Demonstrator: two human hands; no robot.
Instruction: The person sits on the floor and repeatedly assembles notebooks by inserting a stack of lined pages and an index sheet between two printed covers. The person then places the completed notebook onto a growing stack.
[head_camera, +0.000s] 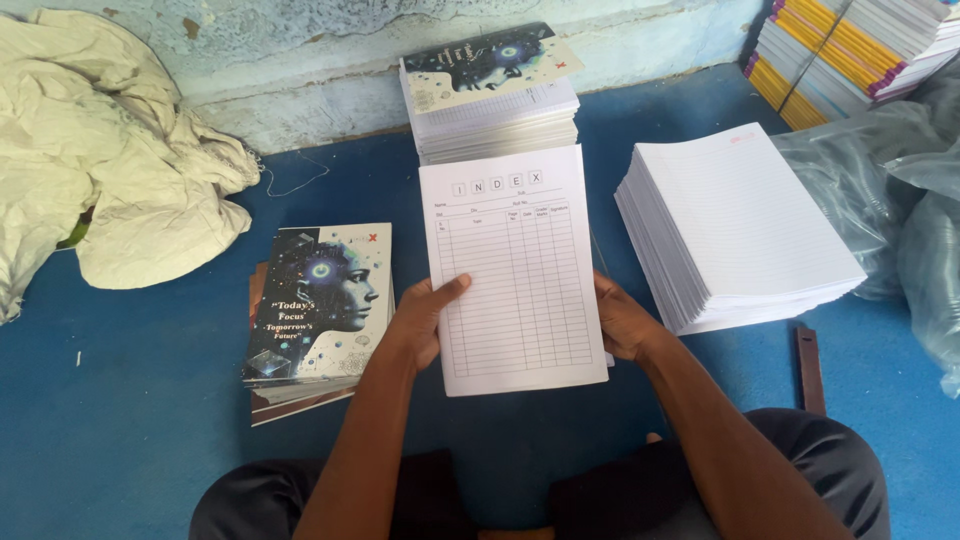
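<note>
Both my hands hold a white ruled page bundle (512, 262) with a printed table on its top sheet, upright in front of me over the blue floor. My left hand (420, 320) grips its lower left edge, thumb on the front. My right hand (625, 322) grips the lower right edge, mostly behind the paper. To the left lies a short pile of dark printed covers (320, 305) showing a face. To the right sits a thick stack of lined white pages (735, 225). Behind the held bundle stands another stack of pages (495, 115) topped with a cover.
A crumpled cream cloth (110, 150) lies at the far left by the pale blue wall (300, 60). Bound notebooks with yellow and purple spines (850, 50) are piled at the top right. Clear plastic wrap (910, 200) bunches on the right. A dark strip (808, 368) lies on the floor.
</note>
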